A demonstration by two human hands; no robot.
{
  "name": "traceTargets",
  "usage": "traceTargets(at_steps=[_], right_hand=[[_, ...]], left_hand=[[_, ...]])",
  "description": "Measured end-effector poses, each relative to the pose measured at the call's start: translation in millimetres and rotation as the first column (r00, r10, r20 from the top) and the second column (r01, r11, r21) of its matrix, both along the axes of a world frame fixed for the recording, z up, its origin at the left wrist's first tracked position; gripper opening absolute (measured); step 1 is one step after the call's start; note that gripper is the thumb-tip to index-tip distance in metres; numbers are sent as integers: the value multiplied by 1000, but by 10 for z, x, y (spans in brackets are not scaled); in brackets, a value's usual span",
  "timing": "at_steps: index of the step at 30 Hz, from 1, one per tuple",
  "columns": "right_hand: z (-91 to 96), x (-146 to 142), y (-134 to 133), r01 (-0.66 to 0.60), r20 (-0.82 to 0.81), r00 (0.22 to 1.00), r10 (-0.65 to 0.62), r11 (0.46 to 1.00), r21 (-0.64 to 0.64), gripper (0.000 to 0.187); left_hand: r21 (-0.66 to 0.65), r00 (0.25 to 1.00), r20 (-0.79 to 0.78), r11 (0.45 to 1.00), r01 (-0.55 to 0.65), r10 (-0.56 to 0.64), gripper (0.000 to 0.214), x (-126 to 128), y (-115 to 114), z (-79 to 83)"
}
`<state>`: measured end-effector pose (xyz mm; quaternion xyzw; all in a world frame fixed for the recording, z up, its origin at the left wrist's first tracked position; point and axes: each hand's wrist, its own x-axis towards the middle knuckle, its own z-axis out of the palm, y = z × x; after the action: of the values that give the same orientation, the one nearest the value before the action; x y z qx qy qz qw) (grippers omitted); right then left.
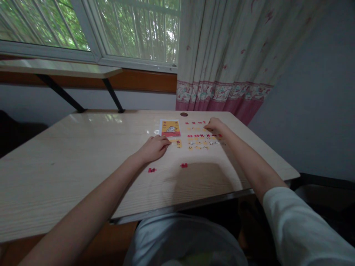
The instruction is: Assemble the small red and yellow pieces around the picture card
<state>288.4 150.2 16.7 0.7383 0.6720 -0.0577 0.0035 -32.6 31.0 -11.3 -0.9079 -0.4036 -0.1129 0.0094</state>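
Note:
Small jigsaw pieces [200,139], red, yellow and white, lie in rows on a pale wooden table [83,159]. A small card [170,128] with an orange and red picture lies to their left. My left hand [154,147] rests on the table just below the card, fingers curled, fingertips beside a yellow piece. My right hand [215,125] reaches over the far rows, fingers bent down onto the pieces; what they pinch is hidden. Two single red pieces [152,170] [183,165] lie nearer to me.
A window with a sill shelf [58,68] on black brackets runs behind the table. A flowered curtain [230,62] hangs at the back right. A round cable hole [183,114] sits near the table's far edge. The table's front edge [194,203] is above my lap.

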Motion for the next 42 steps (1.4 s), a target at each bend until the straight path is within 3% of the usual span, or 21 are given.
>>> traceTargets(at_steps=[3,15,24,35,42], right_hand=[[25,-76,23,-22,49,998,27,996,-91,25],[99,-123,3,-57,67,995,68,986,-155,28],[127,-25,4,-72,64,994,83,984,-162,33],[72,50,66,-67,-34,998,61,977,-201,20],[54,59,-8,-128,-86,989,118,984,-120,15]], left_hand=[[4,1000,-3,1000,1,-1,36,0,5,-4],[3,1000,-11,1000,-3,3,35,12,2,1],[13,1000,-4,1000,-2,2,35,7,-7,1],[11,1000,0,1000,4,-4,34,-10,31,-28],[12,1000,5,1000,-2,2,35,2,4,-15]])
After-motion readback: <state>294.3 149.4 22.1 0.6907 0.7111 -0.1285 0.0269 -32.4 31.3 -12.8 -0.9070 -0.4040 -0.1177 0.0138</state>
